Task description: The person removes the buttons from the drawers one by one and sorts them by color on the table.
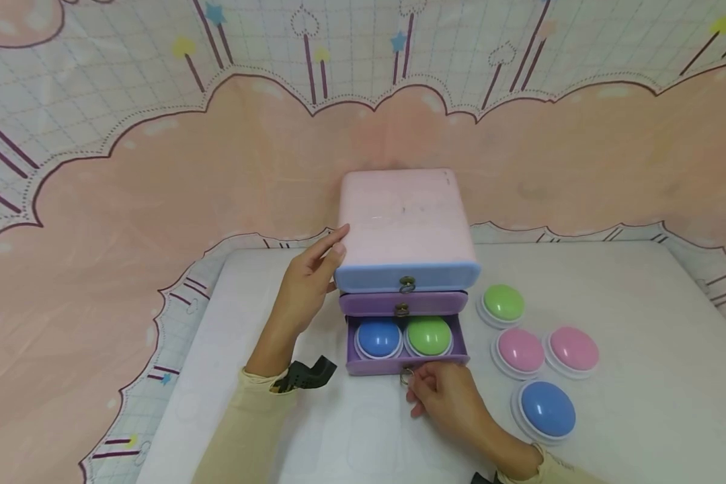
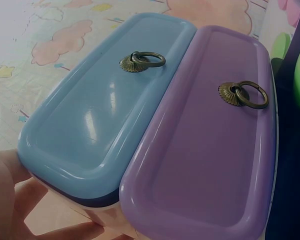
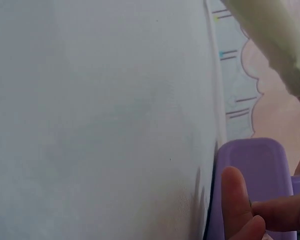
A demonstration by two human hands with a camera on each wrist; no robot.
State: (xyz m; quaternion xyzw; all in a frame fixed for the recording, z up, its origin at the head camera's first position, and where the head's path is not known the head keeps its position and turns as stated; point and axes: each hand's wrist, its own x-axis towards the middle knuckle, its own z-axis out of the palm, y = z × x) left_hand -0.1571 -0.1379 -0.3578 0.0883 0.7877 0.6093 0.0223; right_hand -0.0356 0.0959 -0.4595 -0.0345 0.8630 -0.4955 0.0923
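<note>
**Insp. A:** Right, hands first. Left hand (image 1: 305,282)?

**Insp. B:** Fingers straight, laid flat against the left side wall of the drawer box (image 1: 404,222). Fingertips touch its upper left edge, thumb underneath on the same wall. No curl, nothing pinched. Left wrist view confirms: skin at the box's corner, beside the blue drawer front (image 2: 107,105).

**Insp. A:** Right hand (image 1: 444,396)?

**Insp. B:** Fingers curled, thumb and forefinger pinching the ring pull (image 1: 407,376) on the bottom drawer (image 1: 405,366). Right wrist view shows fingertips (image 3: 237,200) on the purple front panel; ring itself not visible there.

**Insp. A:** Drawer position?

**Insp. B:** Bottom drawer stands out from the box, toward the right-hand fingers, its front touching them. Inside, just beyond those fingertips: blue dome button (image 1: 378,338) at left, green dome button (image 1: 429,336) at right, side by side, touching or nearly so.

**Insp. A:** Other drawers?

**Insp. B:** Middle purple drawer (image 1: 402,304) and top blue one both flush, each w/ a brass ring. Both lie between the two hands' fingertips.

**Insp. A:** Loose items?

**Insp. B:** Four more dome buttons on the white mat (image 1: 641,336), right of the right-hand fingers: green (image 1: 503,304) farthest, two pink (image 1: 520,351) (image 1: 573,349) in the middle row, blue (image 1: 547,410) nearest the wrist. None touched. Pink patterned cloth (image 1: 157,202) surrounds the mat.
</note>
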